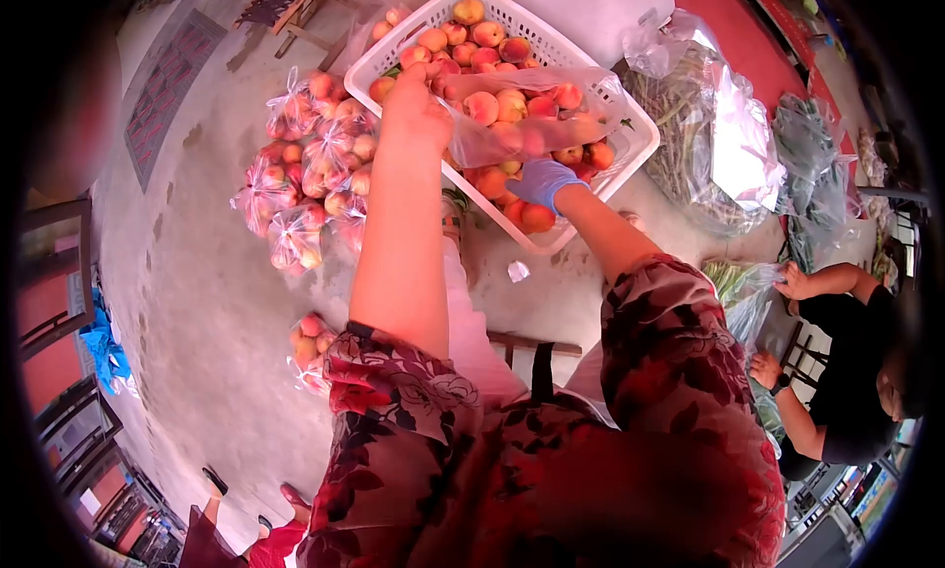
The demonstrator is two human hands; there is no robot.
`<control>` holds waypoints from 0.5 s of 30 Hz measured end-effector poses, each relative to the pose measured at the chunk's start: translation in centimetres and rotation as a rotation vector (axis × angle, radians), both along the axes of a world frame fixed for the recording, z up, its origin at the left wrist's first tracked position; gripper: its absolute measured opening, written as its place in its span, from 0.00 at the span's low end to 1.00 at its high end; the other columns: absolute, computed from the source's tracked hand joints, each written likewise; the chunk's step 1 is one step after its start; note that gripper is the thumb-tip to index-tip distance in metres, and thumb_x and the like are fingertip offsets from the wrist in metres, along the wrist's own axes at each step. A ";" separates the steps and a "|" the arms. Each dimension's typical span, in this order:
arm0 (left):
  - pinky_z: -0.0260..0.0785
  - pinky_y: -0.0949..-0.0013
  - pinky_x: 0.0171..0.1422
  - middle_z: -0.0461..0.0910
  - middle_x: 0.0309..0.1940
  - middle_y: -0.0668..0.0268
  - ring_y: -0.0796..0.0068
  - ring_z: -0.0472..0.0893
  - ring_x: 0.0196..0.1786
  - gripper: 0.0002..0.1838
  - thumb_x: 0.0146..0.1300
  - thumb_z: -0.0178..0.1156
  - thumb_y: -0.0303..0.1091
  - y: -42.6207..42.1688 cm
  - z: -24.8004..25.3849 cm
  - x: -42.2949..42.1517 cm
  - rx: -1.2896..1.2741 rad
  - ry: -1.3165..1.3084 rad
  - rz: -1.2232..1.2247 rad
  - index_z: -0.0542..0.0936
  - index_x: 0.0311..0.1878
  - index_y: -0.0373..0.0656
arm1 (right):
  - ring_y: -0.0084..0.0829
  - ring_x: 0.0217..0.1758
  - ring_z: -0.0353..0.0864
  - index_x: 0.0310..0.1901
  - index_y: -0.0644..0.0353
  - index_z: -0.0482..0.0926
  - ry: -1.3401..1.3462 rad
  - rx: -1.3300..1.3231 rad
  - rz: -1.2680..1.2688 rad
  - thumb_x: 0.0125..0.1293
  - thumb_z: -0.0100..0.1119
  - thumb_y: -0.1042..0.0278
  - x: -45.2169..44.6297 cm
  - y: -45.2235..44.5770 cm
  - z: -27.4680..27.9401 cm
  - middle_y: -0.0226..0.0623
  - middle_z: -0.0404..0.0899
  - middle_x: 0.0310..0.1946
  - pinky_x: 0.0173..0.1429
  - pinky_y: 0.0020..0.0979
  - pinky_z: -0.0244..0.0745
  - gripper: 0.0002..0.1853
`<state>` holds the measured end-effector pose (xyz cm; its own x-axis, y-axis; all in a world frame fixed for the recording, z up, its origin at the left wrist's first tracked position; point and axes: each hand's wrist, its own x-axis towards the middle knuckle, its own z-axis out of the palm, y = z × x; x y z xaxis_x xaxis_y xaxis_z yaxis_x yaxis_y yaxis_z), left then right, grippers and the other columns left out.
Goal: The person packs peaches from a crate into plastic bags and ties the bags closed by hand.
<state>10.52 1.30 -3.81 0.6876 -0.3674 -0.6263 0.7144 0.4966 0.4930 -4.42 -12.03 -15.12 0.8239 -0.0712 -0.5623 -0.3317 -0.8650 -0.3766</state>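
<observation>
Although the dark lens border swallows its edges, the concrete floor point(236, 223) spreads widest, and at right a co-worker point(847, 371) in black, partly lost in shadow, holds a bag of greens point(738, 284). Ahead stands a white crate point(612, 180) of peaches point(469, 11), its near-left side hidden behind the left forearm point(399, 243). Just beside it is a large bag of stems point(679, 145), its contents hard to make out. Tied bags of fruit point(295, 237) crowd the floor to the left. Across the crate lies a clear plastic bag point(536, 140) — whether the peaches showing through are inside or beneath is unclear. The left hand point(421, 103) pinches its edge, fingertips tucked from sight. The blue-gloved right hand point(544, 184) reaches in among the peaches — its fingers are covered, so I cannot tell whether it grips one.
</observation>
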 end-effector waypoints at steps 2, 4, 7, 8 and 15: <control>0.62 0.74 0.32 0.72 0.28 0.72 0.79 0.68 0.29 0.06 0.54 0.53 0.24 -0.6 0.8 0.2 -0.008 -0.031 0.020 0.72 0.36 0.45 | 0.44 0.45 0.78 0.50 0.66 0.73 0.112 0.073 -0.306 0.55 0.47 0.39 0.5 1.7 -3.9 0.52 0.79 0.36 0.52 0.36 0.70 0.35; 0.62 0.75 0.31 0.72 0.29 0.72 0.80 0.68 0.29 0.06 0.54 0.53 0.25 -0.7 1.3 -0.6 -0.008 -0.024 0.033 0.72 0.36 0.45 | 0.46 0.49 0.76 0.50 0.68 0.73 -0.024 0.102 -0.531 0.51 0.54 0.39 0.1 3.7 -8.7 0.54 0.76 0.43 0.51 0.37 0.71 0.36; 0.62 0.76 0.31 0.72 0.29 0.72 0.80 0.68 0.29 0.06 0.55 0.53 0.25 -1.4 3.6 -2.2 0.047 -0.080 0.109 0.72 0.36 0.46 | 0.46 0.50 0.76 0.49 0.69 0.73 -0.057 0.172 -0.664 0.46 0.60 0.39 0.6 4.9 -8.0 0.55 0.76 0.45 0.51 0.37 0.72 0.39; 0.62 0.76 0.31 0.72 0.29 0.73 0.80 0.67 0.29 0.06 0.55 0.53 0.25 -1.4 3.6 -2.1 0.045 -0.079 0.103 0.72 0.36 0.46 | 0.46 0.50 0.76 0.49 0.70 0.73 -0.037 0.195 -0.678 0.44 0.61 0.39 0.8 4.9 -7.1 0.55 0.76 0.44 0.51 0.37 0.72 0.40; 0.62 0.77 0.29 0.70 0.28 0.72 0.82 0.67 0.28 0.04 0.55 0.53 0.26 -1.3 1.2 -1.7 -0.014 -0.030 0.078 0.72 0.34 0.45 | 0.39 0.40 0.81 0.45 0.65 0.74 -0.041 0.696 -0.681 0.48 0.62 0.53 -1.9 1.1 -5.7 0.42 0.80 0.37 0.41 0.34 0.76 0.27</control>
<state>8.80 -0.02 -2.63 0.7324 -0.3211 -0.6004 0.6588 0.5571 0.5056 -6.36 -10.97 -20.85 0.7490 -0.2022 -0.6310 -0.6539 -0.0721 -0.7531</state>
